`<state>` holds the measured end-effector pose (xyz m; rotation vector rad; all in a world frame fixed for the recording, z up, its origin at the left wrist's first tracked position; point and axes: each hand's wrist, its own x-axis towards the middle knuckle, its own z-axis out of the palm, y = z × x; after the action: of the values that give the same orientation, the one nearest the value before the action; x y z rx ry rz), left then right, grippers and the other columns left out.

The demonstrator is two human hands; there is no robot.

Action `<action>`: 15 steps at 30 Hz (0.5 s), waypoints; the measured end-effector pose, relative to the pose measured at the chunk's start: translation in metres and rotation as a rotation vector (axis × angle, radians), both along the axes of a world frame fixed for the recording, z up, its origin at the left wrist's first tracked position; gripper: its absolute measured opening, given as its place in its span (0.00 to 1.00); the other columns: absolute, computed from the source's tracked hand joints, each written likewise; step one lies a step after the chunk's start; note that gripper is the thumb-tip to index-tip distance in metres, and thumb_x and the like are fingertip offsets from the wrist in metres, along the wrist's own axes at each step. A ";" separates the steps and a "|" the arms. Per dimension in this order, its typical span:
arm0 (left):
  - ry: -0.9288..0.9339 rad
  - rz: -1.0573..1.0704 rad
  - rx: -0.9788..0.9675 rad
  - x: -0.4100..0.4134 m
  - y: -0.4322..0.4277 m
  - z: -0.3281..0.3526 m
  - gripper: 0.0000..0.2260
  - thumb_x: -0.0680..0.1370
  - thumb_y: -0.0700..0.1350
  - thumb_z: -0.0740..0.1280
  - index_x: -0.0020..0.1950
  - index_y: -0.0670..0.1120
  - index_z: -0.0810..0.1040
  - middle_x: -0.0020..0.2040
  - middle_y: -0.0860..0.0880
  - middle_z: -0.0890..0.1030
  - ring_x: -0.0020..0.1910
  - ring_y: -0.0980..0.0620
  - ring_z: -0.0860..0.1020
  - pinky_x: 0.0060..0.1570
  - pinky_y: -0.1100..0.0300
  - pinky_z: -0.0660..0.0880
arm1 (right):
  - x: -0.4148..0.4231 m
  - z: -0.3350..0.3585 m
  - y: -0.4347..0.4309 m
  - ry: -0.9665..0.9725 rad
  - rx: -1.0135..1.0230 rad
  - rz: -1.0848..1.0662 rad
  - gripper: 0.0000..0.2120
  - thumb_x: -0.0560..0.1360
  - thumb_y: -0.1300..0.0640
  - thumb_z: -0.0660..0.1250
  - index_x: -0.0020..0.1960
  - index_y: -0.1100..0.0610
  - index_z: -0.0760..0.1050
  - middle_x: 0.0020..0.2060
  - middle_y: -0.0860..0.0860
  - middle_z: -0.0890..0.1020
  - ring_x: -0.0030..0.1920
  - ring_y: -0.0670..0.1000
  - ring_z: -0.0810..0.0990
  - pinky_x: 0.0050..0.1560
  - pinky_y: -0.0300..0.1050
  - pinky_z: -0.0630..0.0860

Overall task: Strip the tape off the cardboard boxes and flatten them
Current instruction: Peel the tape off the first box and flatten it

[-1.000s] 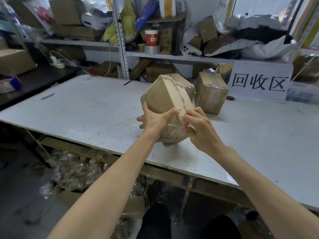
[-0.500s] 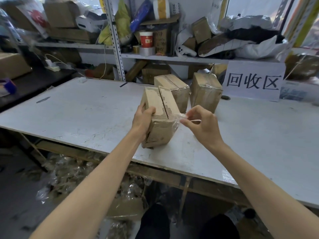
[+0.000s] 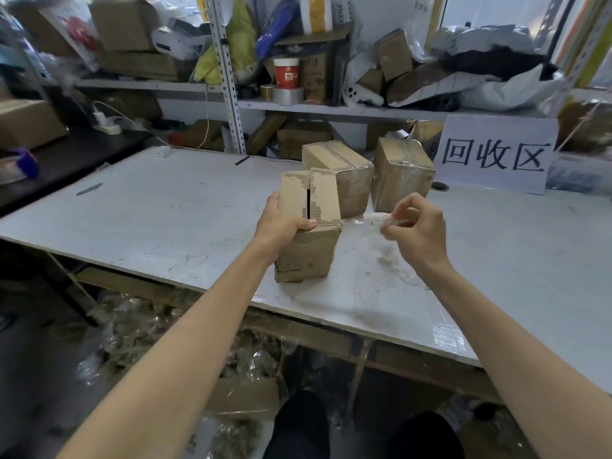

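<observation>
"Cardboard box, the small brown one: where is it sitting?"

"It is standing upright on the white-painted tabletop, near the front edge and straight ahead of you. Your left hand is gripping its upper left corner, with the thumb pressing on the front top edge and the fingers curling round the left side."

"How is the top looking?"

"The two top flaps are showing torn, ribbed patches in their paper skin, and a dark slit is gaping between them."

"And what am I holding on the other side?"

"Your right hand is hovering just to the right of the box. Its thumb and fingertips are pinching a crumpled strip of clear plastic tape. That strip is stretching back toward the box's upper right edge, and I cannot tell whether it is touching the cardboard there."

"What else is standing nearby?"

"Two more are standing just behind it. A brown cardboard carton is sitting close behind its right side, and a taller brown cardboard parcel is standing further right. Clear tape is glinting on both. A white sign with black characters is standing at the table's back edge, to the right of the parcel. Crumpled clear wrap is lying on the floor under the table."
</observation>
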<state>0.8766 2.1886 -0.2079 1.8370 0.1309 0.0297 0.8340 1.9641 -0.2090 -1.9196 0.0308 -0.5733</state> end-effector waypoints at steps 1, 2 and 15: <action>0.001 0.000 -0.011 0.000 -0.001 0.000 0.38 0.71 0.41 0.76 0.75 0.51 0.61 0.63 0.51 0.73 0.64 0.46 0.73 0.65 0.45 0.71 | 0.002 0.001 0.004 -0.042 -0.042 -0.022 0.15 0.65 0.72 0.72 0.46 0.57 0.75 0.34 0.54 0.81 0.35 0.51 0.82 0.41 0.55 0.82; 0.003 -0.002 -0.026 0.000 -0.001 0.000 0.38 0.71 0.40 0.76 0.76 0.51 0.61 0.62 0.52 0.73 0.65 0.46 0.72 0.66 0.45 0.71 | 0.004 0.000 0.010 -0.072 -0.099 -0.046 0.22 0.65 0.72 0.71 0.54 0.54 0.76 0.34 0.53 0.81 0.35 0.49 0.82 0.42 0.50 0.82; -0.026 -0.036 -0.046 -0.001 0.001 -0.009 0.39 0.73 0.39 0.74 0.77 0.50 0.57 0.69 0.47 0.71 0.66 0.46 0.71 0.66 0.46 0.72 | 0.016 0.002 0.072 0.225 0.287 0.073 0.09 0.68 0.51 0.76 0.40 0.56 0.83 0.37 0.50 0.84 0.41 0.46 0.82 0.49 0.51 0.81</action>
<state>0.8755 2.1896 -0.2166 1.7915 0.0802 0.0249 0.8497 2.0364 -0.2072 -1.6883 0.1774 -0.2838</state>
